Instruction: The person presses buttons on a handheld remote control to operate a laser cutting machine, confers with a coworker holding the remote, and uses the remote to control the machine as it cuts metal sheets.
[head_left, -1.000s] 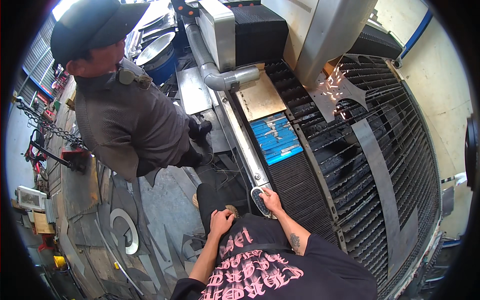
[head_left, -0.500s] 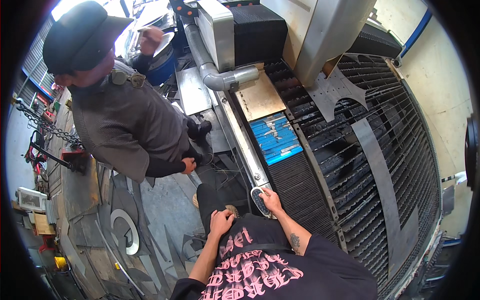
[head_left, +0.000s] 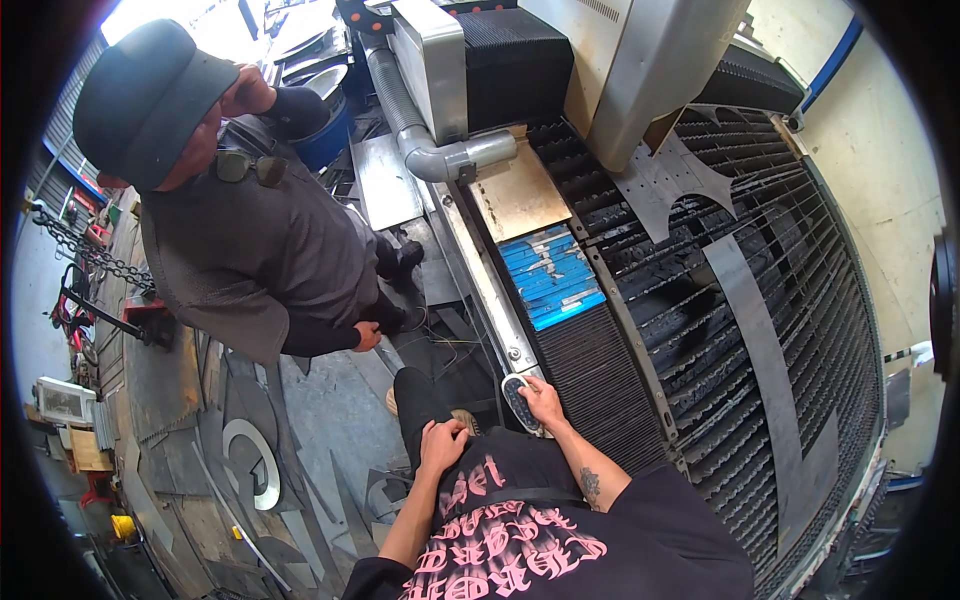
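My right hand point(head_left: 543, 402) grips an oval remote control point(head_left: 518, 402) with a white rim and a dark keypad. It rests at the near end of the metal rail point(head_left: 478, 270) along the machine bed. My left hand point(head_left: 443, 443) lies on my lap, its fingers loosely bent and partly hidden against the dark clothing; I see nothing in it. Just beyond the remote is a black pleated cover point(head_left: 605, 385), with a blue slatted panel point(head_left: 553, 278) farther up.
A slatted cutting bed point(head_left: 690, 350) fills the right, bearing a long steel strip point(head_left: 760, 350) and a curved-cut plate point(head_left: 675, 185). The machine head point(head_left: 650, 90) stands above it. A co-worker point(head_left: 240, 230) stands at left. Metal offcuts and a ring piece point(head_left: 240, 450) litter the floor.
The co-worker's head has turned and dipped, and their raised hand has come in to the face. Their lower hand has shifted slightly left. My hands have stayed put.
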